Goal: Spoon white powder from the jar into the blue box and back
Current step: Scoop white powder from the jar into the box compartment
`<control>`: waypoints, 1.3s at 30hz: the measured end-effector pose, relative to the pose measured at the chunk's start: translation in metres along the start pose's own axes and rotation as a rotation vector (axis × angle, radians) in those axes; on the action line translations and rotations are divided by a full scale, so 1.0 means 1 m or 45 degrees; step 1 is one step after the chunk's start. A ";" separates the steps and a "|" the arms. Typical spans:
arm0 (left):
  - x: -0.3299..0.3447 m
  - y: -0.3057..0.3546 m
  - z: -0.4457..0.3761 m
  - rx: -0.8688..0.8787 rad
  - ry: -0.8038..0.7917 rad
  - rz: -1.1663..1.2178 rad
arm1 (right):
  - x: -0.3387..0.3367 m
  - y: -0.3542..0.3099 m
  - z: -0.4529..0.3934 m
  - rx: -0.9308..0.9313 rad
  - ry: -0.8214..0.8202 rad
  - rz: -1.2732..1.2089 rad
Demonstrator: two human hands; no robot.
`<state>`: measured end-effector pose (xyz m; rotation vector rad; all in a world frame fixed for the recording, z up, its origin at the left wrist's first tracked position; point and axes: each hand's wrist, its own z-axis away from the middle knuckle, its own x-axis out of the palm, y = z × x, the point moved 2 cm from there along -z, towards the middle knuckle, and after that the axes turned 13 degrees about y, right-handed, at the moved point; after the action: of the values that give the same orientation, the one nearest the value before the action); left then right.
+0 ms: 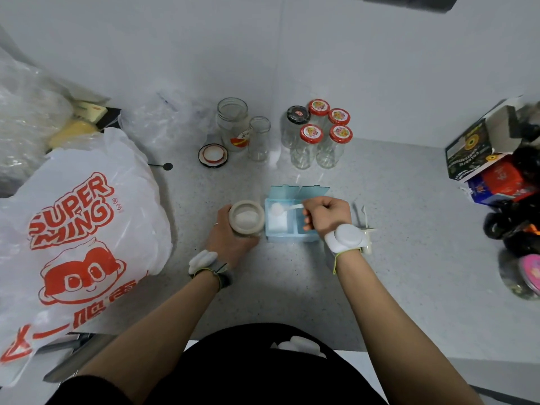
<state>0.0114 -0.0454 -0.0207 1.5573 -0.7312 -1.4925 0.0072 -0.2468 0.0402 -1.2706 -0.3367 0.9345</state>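
Left hand [230,241] grips the powder jar [247,219] right beside the blue box [292,217]; right hand [325,216] pinches a loaded spoon [282,208] over its left compartment.

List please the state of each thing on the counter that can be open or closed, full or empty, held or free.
Jar: open, powder inside, gripped by the left hand.
Blue box: lid up, white powder in its left compartment.
Spoon: loaded with powder, over the box, pinched by the right hand.
Two glass jars behind: uncovered, empty.
Loose lid: off, lying flat.
Five bottles: capped, apparently empty.
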 end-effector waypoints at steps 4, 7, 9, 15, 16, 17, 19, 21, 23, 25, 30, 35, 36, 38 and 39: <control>0.001 -0.004 -0.001 0.016 -0.001 -0.010 | 0.007 -0.012 0.007 -0.047 -0.054 -0.018; 0.003 -0.006 -0.002 0.000 0.010 -0.011 | 0.018 -0.015 0.015 -0.101 -0.129 -0.022; 0.003 -0.006 -0.002 -0.001 0.021 -0.019 | 0.028 -0.012 0.021 -0.159 -0.188 0.047; 0.005 -0.008 -0.002 0.041 0.047 -0.023 | 0.038 0.006 0.029 -0.270 -0.282 0.231; 0.005 -0.008 -0.002 0.045 0.059 -0.022 | 0.037 0.007 0.028 -0.272 -0.283 0.232; 0.006 -0.009 -0.003 0.043 0.069 -0.022 | 0.036 0.007 0.028 -0.271 -0.277 0.224; 0.007 -0.010 -0.004 0.039 0.076 -0.026 | 0.032 0.005 0.027 -0.271 -0.238 0.208; 0.008 -0.011 -0.005 0.041 0.062 -0.035 | 0.028 0.003 0.024 -0.263 -0.191 0.155; 0.007 -0.011 -0.007 0.048 0.040 -0.037 | 0.026 0.001 0.020 -0.247 -0.160 0.083; 0.006 -0.011 -0.006 0.055 0.029 -0.012 | 0.024 -0.001 0.018 -0.240 -0.124 0.035; 0.006 -0.014 -0.007 0.081 0.026 0.030 | 0.014 0.004 0.003 -0.353 0.065 0.150; 0.007 -0.016 -0.007 0.089 0.028 0.031 | 0.010 0.012 0.001 -0.715 -0.016 0.633; 0.007 -0.017 -0.007 0.089 0.031 0.036 | 0.012 0.014 0.000 -0.776 -0.073 0.730; 0.008 -0.018 -0.007 0.087 0.034 0.041 | 0.017 0.018 -0.001 -0.815 -0.185 0.919; 0.008 -0.019 -0.007 0.081 0.035 0.042 | 0.019 0.019 -0.002 -0.793 -0.225 0.988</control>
<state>0.0171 -0.0423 -0.0417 1.6029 -0.7915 -1.4338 0.0121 -0.2332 0.0169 -1.9554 -0.2802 1.6894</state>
